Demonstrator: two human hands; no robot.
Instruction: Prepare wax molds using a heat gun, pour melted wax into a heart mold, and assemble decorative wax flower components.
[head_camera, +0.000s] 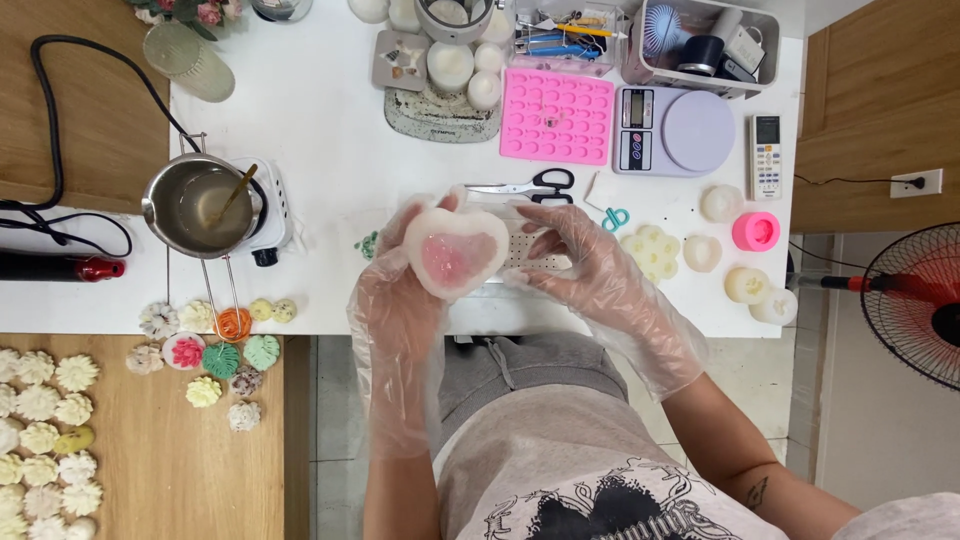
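Both hands wear loose clear plastic gloves and meet just above the near edge of the white counter (330, 120). The left hand (400, 280) cups a whitish, translucent heart-shaped mould (455, 252) from below and from its left side, the fingers curled up behind the rim, so the grip is closed around the mould. The mould's open face is turned up toward the camera and shows a pink filling in its hollow. The right hand (580, 260) comes in from the right with its fingers bent; the fingertips touch the mould's right edge, though whether they pinch it or only rest against it cannot be told. The mould thus sits between the two hands, borne mostly by the left palm, lifted off the counter over a white perforated tray (535, 250). Just beyond the hands lie black-handled scissors (525, 185), and farther back a pink silicone tray (557, 115) with many small cavities beside a lilac kitchen scale (675, 130). To the left a metal pot (195, 205) with a stirring stick stands on a small white hot plate (272, 205). To the right, well apart from the hands, sit several pale moulds and a pink round mould (756, 231). Flower-shaped castings (40, 440) lie in rows on the wooden surface at lower left.
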